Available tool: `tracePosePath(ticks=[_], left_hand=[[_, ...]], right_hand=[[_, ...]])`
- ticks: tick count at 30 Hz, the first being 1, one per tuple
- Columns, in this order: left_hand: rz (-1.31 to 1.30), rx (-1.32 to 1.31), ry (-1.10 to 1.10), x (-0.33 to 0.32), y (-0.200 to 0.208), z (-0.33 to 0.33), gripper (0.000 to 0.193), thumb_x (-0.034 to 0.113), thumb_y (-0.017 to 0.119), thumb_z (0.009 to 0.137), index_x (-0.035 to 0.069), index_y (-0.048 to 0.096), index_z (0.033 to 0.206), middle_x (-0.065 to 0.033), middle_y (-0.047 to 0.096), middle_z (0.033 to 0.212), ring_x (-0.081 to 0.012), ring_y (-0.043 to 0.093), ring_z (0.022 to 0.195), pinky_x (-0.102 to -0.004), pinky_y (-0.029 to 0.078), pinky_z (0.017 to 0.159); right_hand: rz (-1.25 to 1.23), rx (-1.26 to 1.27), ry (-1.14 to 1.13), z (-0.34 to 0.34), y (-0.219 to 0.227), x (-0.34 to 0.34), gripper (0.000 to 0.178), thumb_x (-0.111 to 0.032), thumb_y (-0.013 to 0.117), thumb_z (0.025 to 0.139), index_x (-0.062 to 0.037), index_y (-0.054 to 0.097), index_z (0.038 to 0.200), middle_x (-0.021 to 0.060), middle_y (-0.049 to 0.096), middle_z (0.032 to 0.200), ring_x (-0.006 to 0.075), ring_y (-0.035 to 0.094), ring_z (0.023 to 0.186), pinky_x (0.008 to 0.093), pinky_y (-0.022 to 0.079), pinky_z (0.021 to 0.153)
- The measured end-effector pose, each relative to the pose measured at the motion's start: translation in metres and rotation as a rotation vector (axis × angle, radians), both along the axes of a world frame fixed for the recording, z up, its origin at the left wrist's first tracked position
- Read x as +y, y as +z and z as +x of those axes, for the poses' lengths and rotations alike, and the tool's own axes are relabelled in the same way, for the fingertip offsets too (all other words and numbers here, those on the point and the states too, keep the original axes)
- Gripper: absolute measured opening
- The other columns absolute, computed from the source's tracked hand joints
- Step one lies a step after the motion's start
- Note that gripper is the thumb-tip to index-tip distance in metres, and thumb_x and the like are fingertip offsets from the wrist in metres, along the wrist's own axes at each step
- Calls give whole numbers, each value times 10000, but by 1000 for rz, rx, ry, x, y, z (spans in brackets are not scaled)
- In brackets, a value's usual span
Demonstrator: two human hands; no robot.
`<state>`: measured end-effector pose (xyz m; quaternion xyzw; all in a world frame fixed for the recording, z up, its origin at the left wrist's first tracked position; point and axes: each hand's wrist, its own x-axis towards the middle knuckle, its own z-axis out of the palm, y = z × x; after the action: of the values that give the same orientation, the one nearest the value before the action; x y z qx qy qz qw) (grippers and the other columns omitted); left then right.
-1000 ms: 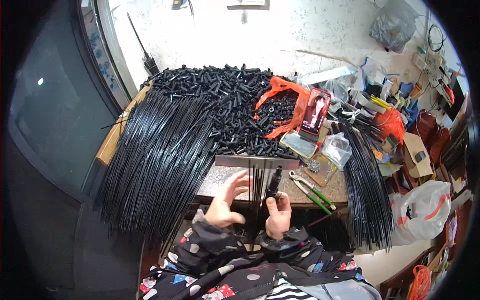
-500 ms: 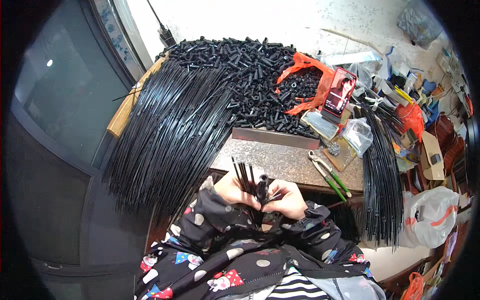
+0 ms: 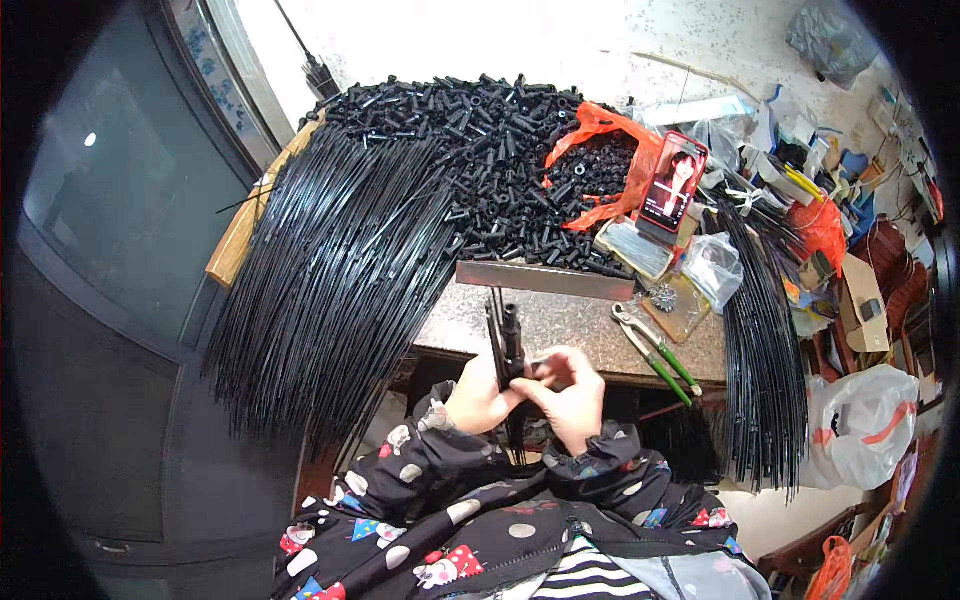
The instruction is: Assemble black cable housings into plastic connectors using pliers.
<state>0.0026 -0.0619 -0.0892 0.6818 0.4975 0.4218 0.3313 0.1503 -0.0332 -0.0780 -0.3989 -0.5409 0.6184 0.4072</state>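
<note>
Nearest: both forearms in patterned sleeves come in from the near edge, hands met just short of the table's near edge.

Left hand (image 3: 478, 398) is closed around a small bundle of thin black rods (image 3: 497, 335), gripped low on the bundle. Long axis runs near-to-far, almost upright; free ends stick out past the fist toward the far side, reaching close to the grey metal bar (image 3: 546, 280).

A short black tube piece (image 3: 512, 330) is seen on the upper part of the bundle, just beside the rods. Whether it is seated over a rod end or only held alongside cannot be told.

Right hand (image 3: 572, 398) is curled, fingertips pinched against the bundle from the right, touching the left hand. What exactly sits between its fingertips is hidden. Right hand is the nearer one to the tube piece's side; left hand only holds the stock.

Further out: stone-grey table top (image 3: 590, 325), green-handled pliers (image 3: 662, 350) lying to the right, apart from the hands.

Left and far-left: a large fan of long black rods (image 3: 340, 280) draped over the table edge. Far: a heap of short black tubes (image 3: 480, 130), an orange plastic bag (image 3: 600, 150), a propped-up phone (image 3: 672, 180). A second hanging rod bundle (image 3: 765, 370) is on the right.
</note>
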Motion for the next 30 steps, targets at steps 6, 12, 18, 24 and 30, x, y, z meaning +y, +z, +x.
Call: tracePosePath(ticks=[6,12,18,24,30], left_hand=[[-106,-370,13,-3,-1,9,205,72,609,781,28,486,939,-19,514,880,-114,490,832,-277,414,762],[-78,-590,84,-1,-2,20,181,-11,589,736,47,467,857,-3,500,831,-97,470,776,-252,407,698],[-4,-588,97,-5,-1,25,124,-9,585,752,39,488,812,-10,517,789,-104,492,748,-258,415,697],[31,-527,216,-7,-3,29,113,24,593,771,17,515,853,-21,548,769,-118,537,742,-256,443,678],[91,-526,94,4,52,30,151,-82,539,759,-7,538,890,-52,575,866,-114,547,762,-247,443,689]], right_hand=[[421,45,-200,-10,-4,-13,141,49,677,686,-22,577,757,-4,509,735,42,480,640,186,396,564],[92,219,-102,-11,-12,-10,219,63,653,714,-43,495,823,-16,514,758,39,495,673,166,408,613],[-93,140,113,-3,-4,10,355,-8,718,625,-69,466,867,-33,464,742,47,411,662,194,371,629],[412,-8,107,4,0,24,357,-18,734,571,-69,585,892,-5,454,802,112,479,720,229,396,630],[981,-214,-215,11,55,5,165,-51,732,606,-54,645,746,61,541,721,211,503,678,297,414,600]])
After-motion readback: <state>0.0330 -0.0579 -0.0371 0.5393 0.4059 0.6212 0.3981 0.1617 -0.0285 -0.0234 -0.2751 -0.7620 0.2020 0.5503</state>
